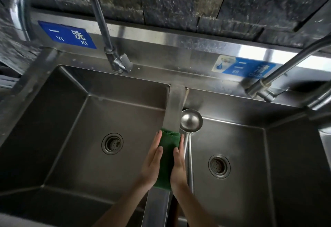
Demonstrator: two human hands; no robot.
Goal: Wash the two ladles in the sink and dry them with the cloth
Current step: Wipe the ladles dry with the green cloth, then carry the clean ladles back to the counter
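A folded green cloth [167, 157] lies along the steel divider [174, 105] between two sink basins. My left hand [152, 162] presses flat against the cloth's left side and my right hand [178, 166] against its right side, fingers straight. One steel ladle [191, 120] lies just right of the divider, bowl up toward the back, its long handle [189, 162] running down past my right hand. Only this one ladle is in view.
The left basin [75, 119] has a round drain [112, 143]; the right basin [268, 155] has a drain [219, 166]. A curved tap [100, 17] stands behind the left basin, another tap [279, 71] behind the right. Blue labels sit on the backsplash.
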